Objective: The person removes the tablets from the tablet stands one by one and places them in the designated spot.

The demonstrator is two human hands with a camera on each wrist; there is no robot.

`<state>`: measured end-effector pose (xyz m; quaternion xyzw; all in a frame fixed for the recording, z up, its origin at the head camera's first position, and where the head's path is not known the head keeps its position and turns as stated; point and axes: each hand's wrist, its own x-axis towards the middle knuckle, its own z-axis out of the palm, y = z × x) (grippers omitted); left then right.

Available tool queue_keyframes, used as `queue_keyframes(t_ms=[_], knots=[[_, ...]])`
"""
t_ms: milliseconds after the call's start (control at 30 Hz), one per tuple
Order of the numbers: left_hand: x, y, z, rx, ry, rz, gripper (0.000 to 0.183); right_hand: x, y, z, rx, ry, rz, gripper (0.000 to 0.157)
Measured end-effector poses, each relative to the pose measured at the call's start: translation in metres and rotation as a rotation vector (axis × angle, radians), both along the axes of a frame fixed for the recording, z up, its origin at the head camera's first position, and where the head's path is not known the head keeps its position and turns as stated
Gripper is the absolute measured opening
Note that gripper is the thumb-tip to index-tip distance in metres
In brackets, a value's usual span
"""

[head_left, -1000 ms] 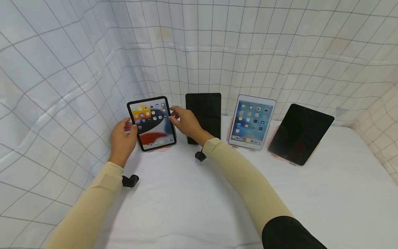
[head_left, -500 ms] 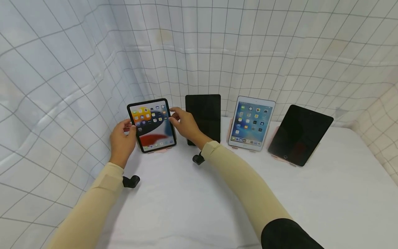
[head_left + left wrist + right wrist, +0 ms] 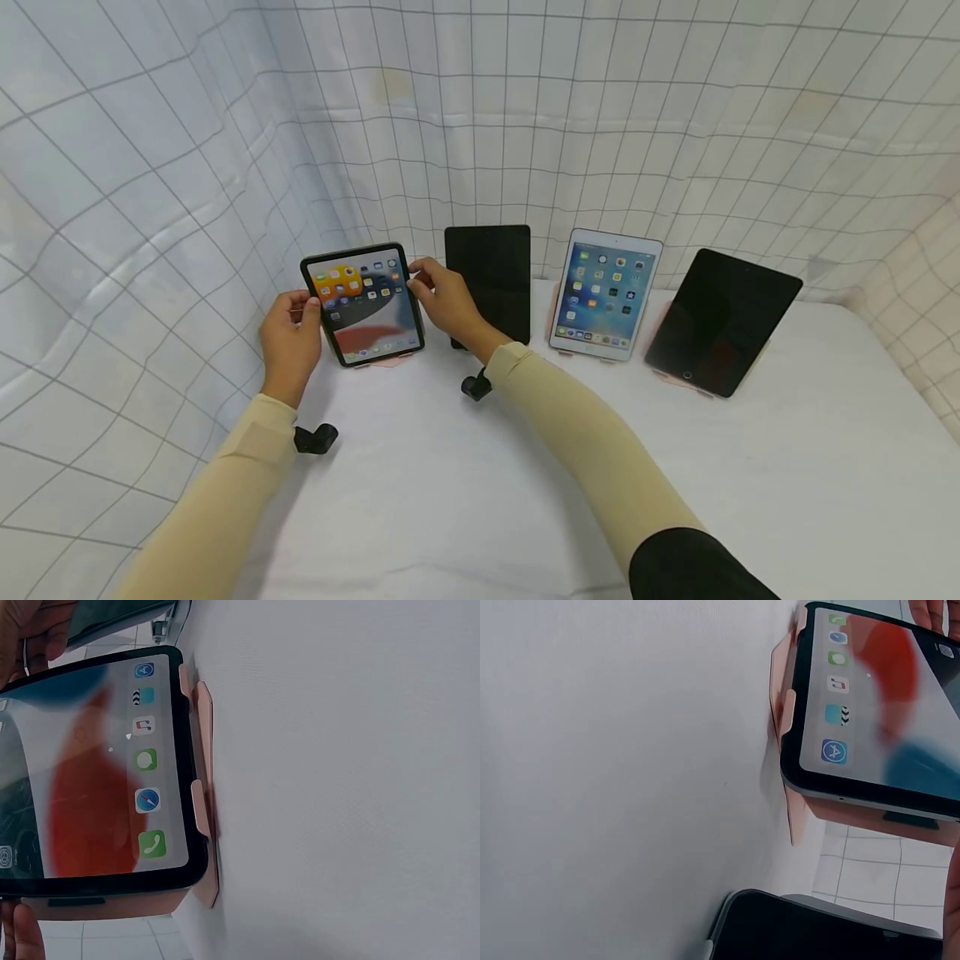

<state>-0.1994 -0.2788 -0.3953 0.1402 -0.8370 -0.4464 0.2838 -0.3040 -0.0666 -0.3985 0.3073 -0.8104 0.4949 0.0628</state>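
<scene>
A black-framed tablet (image 3: 363, 304) with a lit screen of app icons leans on a pink stand (image 3: 206, 750) at the left of the white table. My left hand (image 3: 291, 342) pinches its left edge, thumb at the front. At the opposite edge my right hand (image 3: 453, 308) holds it with thumb and index finger. Their fingers behind the tablet are hidden. In the left wrist view, the tablet's lower edge sits in the stand's small lips. A dark tablet (image 3: 491, 271) stands just behind my right hand, partly covered by it.
To the right, a white tablet (image 3: 606, 292) with a lit screen and a black tablet (image 3: 723, 321) with a dark screen lean on stands. White grid-patterned cloth (image 3: 487, 108) hangs behind and at both sides. A small black wrist camera (image 3: 476, 385) juts below the right wrist.
The held tablet's top edge has come lower and looks wider, tipping toward me. My left hand has shifted slightly left with it; the right hand has barely moved. Other tablets stay put.
</scene>
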Motion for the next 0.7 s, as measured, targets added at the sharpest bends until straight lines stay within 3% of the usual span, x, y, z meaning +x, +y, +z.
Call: queue_keyframes(t_ms=[367,700], knots=[[0.006,-0.001,-0.001,0.035,0.091,-0.065,0.031,0.006,0.004,-0.001,-0.038,-0.009,-0.008,0.022],[0.016,0.004,0.012,-0.001,0.048,-0.093,0.037,0.019,0.008,0.002,-0.147,-0.061,-0.020,0.018]])
